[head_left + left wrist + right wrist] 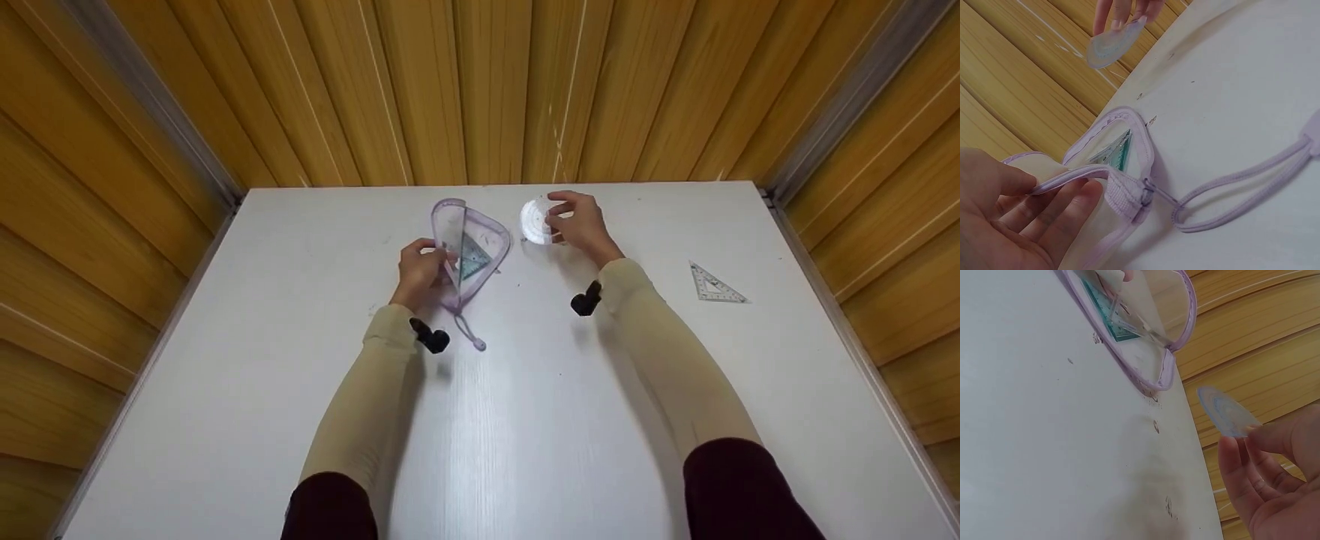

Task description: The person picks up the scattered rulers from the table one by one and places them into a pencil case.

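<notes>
My left hand (422, 271) pinches one edge of a see-through pouch (489, 225) with lilac trim, thumb above and fingers beneath. The pouch gapes at its zip, and a lilac cord loop (1241, 174) hangs from the zip end. Inside lie a green set square (1107, 312) and a clear piece with a straight edge, partly covered by the pouch wall. To the right of the pouch, my right hand (581, 225) holds a clear round-edged protractor (535, 222) between thumb and fingers. In the left wrist view the protractor (1114, 46) is raised beyond the pouch's opening.
A clear triangular set square (716, 286) lies flat on the white table (517, 420), right of my right forearm. Wood-patterned panels (487, 90) rise behind the table's far edge and along both sides. Small dark marks (1156, 427) dot the tabletop near the pouch.
</notes>
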Motion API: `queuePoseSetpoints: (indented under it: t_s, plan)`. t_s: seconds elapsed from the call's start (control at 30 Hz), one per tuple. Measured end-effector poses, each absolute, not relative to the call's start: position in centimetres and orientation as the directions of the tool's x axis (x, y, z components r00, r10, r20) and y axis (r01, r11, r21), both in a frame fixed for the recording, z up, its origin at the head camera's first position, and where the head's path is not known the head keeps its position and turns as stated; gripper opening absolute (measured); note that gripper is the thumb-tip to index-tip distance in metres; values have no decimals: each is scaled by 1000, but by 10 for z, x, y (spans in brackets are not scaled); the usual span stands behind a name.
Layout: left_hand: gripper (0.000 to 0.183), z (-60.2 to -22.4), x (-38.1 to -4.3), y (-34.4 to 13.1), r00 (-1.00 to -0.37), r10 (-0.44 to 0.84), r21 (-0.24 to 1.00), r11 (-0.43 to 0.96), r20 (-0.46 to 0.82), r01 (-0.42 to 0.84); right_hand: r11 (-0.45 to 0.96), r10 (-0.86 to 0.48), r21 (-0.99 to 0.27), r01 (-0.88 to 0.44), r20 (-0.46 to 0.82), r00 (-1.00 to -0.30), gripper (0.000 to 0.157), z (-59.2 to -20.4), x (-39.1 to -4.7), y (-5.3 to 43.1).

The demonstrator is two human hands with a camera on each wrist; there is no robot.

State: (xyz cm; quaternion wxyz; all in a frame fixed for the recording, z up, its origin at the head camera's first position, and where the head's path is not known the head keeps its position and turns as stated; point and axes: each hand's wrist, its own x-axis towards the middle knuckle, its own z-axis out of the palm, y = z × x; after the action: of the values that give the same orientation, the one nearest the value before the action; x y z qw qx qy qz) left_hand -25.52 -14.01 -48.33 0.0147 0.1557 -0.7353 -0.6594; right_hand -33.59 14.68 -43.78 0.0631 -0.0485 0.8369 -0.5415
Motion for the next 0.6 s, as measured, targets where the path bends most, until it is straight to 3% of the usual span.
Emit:
queuePoseSetpoints:
  t_s: [0.6]
  plan:
    - [30, -485, -255, -139, -954, -234, 975, 81, -185, -209, 339, -152, -940, 35, -91, -984, 48, -450, -343, 107]
